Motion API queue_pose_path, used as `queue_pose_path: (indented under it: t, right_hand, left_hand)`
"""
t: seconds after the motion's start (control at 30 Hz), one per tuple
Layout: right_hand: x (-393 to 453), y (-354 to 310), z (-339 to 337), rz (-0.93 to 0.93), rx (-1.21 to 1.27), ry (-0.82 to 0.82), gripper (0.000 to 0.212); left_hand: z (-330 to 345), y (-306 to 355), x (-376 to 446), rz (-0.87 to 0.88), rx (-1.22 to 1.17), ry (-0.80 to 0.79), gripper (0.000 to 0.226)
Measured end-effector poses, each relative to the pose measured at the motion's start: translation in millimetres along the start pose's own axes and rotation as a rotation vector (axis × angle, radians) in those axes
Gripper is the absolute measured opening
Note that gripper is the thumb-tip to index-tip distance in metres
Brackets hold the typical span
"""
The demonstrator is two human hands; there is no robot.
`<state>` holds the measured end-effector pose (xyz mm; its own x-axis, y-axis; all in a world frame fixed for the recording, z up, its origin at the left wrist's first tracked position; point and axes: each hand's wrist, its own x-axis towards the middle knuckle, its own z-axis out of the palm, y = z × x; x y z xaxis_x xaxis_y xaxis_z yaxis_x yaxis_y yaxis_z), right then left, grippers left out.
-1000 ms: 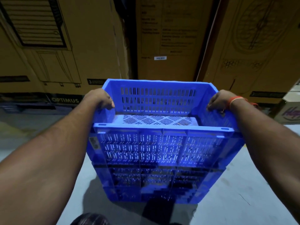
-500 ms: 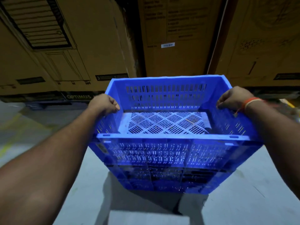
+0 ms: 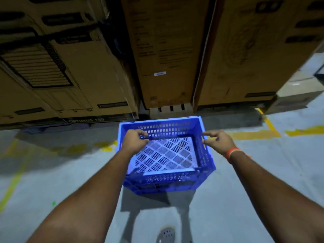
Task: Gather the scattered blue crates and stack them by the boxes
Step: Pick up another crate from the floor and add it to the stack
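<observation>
Since the earlier frames the blue slotted plastic crate has gone from carried height down to the grey concrete floor, and both hands have come off its side rims. The left hand hovers over the left rim with fingers loosely curled, holding nothing I can make out. The right hand, with an orange wristband, is spread and relaxed just beside the right rim; contact cannot be confirmed. The crate appears to sit on a second blue crate, forming a stack just short of the tall brown cardboard boxes on the far side, near the worn yellow floor line. Risk, in my judgement: the top crate looks slightly askew, so if it is not seated, it could slide off. A foot in a grey perforated shoe stands near the stack and could knock it.
</observation>
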<state>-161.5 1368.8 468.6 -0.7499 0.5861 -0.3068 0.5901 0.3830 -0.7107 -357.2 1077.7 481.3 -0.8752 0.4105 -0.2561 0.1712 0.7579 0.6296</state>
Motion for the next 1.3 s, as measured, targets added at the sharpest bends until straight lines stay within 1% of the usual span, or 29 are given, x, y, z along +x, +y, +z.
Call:
queue_pose_path:
  t: [0.13,0.23,0.37,0.47,0.67,0.77,0.87,1.03,1.17,1.3]
  right_hand:
    - [-106,-13,-28,0.15,0.38,0.083,0.027]
    - [-175,3,-43,0.29,0.572,0.183,0.023]
    - [-244,53,-62,0.449,0.685,0.346,0.019]
    - [-285,97,-82,0.542,0.732,0.443,0.017]
    - [-352,188,-145,0.659,0.838,0.676,0.017]
    - [-374,229,-185,0.683,0.856,0.765,0.018]
    - [-394,273,-231,0.713,0.853,0.844,0.018]
    - [-415,343,-312,0.715,0.805,0.919,0.018]
    - [-413,391,-357,0.772,0.816,0.989,0.018]
    - [-391,442,-396,0.809,0.854,0.987,0.019]
  left_hand:
    - [7,76,-71,0.088,-0.164,-0.252,0.009]
    - [35,113,-101,0.166,-0.216,-0.367,0.007]
    - [96,168,-124,0.225,-0.221,-0.516,0.014]
    - [150,209,-147,0.282,-0.184,-0.67,0.017]
    - [259,303,-203,0.437,-0.048,-0.942,0.007]
    - [304,354,-227,0.479,-0.02,-1.007,0.009]
    - [354,414,-254,0.522,0.02,-1.074,0.006]
    - [429,507,-289,0.578,0.006,-1.123,0.007]
    - [478,552,-297,0.611,0.078,-1.169,0.007]
    - [540,605,-284,0.639,0.144,-1.174,0.006]
